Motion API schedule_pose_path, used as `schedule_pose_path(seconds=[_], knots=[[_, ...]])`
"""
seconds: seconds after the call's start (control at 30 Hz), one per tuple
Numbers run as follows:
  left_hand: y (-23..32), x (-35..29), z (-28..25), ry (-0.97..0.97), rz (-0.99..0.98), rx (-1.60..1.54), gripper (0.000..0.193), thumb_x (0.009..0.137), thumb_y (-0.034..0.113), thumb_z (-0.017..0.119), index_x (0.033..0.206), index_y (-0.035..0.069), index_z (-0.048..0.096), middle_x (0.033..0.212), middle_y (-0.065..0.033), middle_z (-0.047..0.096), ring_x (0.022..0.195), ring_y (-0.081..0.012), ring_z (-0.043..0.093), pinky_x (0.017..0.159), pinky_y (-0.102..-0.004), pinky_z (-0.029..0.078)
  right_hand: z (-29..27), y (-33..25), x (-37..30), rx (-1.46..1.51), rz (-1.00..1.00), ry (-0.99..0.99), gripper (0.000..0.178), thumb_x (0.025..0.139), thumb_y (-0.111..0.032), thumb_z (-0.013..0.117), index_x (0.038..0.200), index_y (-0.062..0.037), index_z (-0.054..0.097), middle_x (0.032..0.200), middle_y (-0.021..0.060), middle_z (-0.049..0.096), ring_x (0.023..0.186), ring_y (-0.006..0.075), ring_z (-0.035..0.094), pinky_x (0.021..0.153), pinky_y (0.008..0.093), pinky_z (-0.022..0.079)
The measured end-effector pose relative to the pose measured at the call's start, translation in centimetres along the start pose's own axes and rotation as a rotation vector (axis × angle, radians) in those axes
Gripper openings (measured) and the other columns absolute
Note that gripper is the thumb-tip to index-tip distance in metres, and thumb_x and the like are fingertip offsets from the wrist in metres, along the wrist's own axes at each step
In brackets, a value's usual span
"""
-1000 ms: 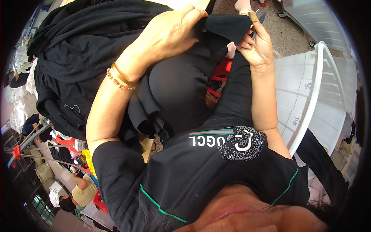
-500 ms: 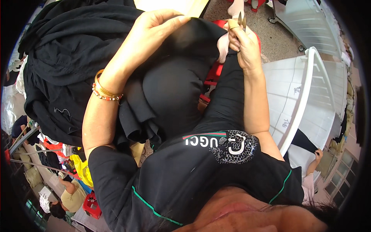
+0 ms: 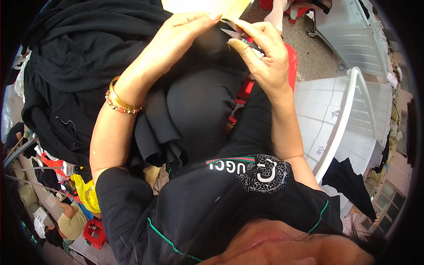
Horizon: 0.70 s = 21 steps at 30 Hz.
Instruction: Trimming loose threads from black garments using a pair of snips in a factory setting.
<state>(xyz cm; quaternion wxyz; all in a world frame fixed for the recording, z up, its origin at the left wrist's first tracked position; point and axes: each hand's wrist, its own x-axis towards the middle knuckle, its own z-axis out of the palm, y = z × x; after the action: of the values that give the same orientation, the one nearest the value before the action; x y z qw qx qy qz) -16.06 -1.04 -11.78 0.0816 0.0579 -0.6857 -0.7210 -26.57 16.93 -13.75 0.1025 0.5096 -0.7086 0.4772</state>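
Pinching the black cloth by its far edge, our left hand has the rest spread below it. We grip small snips in our right hand, tips beside that edge.

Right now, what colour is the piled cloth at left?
Black; the cloth shows best in the head view.

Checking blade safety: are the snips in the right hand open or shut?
Open. The snips, held in the right hand, show two blade tips standing apart with a gap between.
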Motion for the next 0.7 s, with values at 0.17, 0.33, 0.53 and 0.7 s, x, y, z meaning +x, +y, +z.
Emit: schedule_pose_path(seconds=[0.17, 0.33, 0.53, 0.7], knots=[[-0.2, 0.0, -0.4, -0.002, -0.009, 0.053, 0.035, 0.098, 0.025, 0.054, 0.12, -0.001, 0.063, 0.119, -0.0089, 0.064, 0.116, -0.015, 0.056, 0.103, -0.0259, 0.036, 0.0, 0.1, 0.3, -0.017, -0.014, -0.026, 0.034, 0.075, -0.013, 0.079, 0.107, -0.009, 0.071, 0.083, 0.0041, 0.06, 0.07, 0.0149, 0.059, 0.063, 0.0267, 0.048], [0.0, 0.0, -0.3, -0.002, 0.01, 0.056, 0.035, 0.098, 0.024, 0.053, 0.119, -0.001, 0.063, 0.119, -0.0089, 0.065, 0.115, -0.015, 0.057, 0.103, -0.0261, 0.037, 0.0, 0.0, 0.1, 0.035, 0.105, -0.069, 0.035, 0.075, -0.012, 0.079, 0.108, -0.0075, 0.07, 0.082, 0.0033, 0.06, 0.071, 0.013, 0.06, 0.062, 0.0265, 0.047], [0.7, -0.2, -0.2, -0.042, 0.088, 0.003, 0.032, 0.097, 0.025, 0.056, 0.115, -0.001, 0.065, 0.109, -0.0058, 0.067, 0.107, -0.0117, 0.059, 0.096, -0.0238, 0.041, 0.5, 0.1, 0.1, 0.429, 0.46, -0.183, 0.026, 0.081, -0.013, 0.077, 0.102, -0.0011, 0.068, 0.079, -0.0052, 0.062, 0.069, 0.0008, 0.051, 0.06, 0.0175, 0.041], [2.3, -1.0, -3.2, -0.048, 0.087, 0.492, 0.024, 0.093, 0.017, 0.062, 0.105, -0.003, 0.065, 0.089, 0.0014, 0.063, 0.087, -0.0042, 0.054, 0.08, -0.0203, 0.043, -0.8, 0.7, 0.0, 0.539, 0.445, -0.032, 0.01, 0.087, -0.007, 0.07, 0.092, 0.0009, 0.067, 0.081, -0.0025, 0.064, 0.072, 0.0026, 0.054, 0.066, 0.017, 0.042]])
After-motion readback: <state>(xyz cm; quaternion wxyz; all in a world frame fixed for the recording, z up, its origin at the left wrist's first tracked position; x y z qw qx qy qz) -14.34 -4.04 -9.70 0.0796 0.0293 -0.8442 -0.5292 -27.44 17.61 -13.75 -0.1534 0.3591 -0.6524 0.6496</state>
